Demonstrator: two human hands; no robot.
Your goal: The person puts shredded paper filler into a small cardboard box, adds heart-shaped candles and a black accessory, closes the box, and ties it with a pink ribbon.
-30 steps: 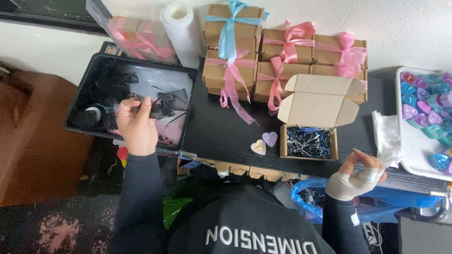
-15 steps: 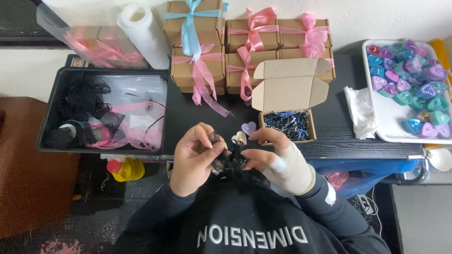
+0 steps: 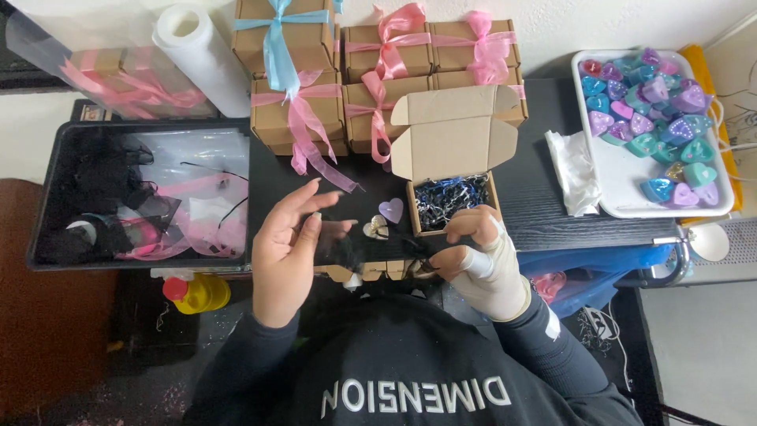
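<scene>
A: Start nearest the body. What do the hands have?

B: The left hand [image 3: 285,252] is spread flat, fingers loosely extended, pressed against a small sheer black mesh pouch [image 3: 347,246] held just over the near edge of the black table [image 3: 544,197]. The right hand [image 3: 477,256], wrapped in a white bandage across palm and wrist, pinches the pouch's other end with thumb and forefinger closed on it.

A: And just beyond?

B: A small lilac heart-shaped candle [image 3: 390,210] and a pale cream heart [image 3: 374,229] lie on the table just past the pouch, beside an open brown cardboard box filled with dark blue shredded paper [image 3: 449,197], its lid tipped back.

A: To the sides?

B: On the left, a black plastic tray holding black mesh and pink ribbon [image 3: 55,197]; below it, a yellow bottle with a red cap [image 3: 193,292]. On the right, a crumpled white tissue [image 3: 574,170] next to a white tray of purple, teal and pink heart candles [image 3: 623,177].

A: Farthest back?

B: Closed brown gift boxes tied with pink ribbon [image 3: 378,95], one tied with blue ribbon [image 3: 276,35], and a white paper roll [image 3: 197,51] against the wall.
</scene>
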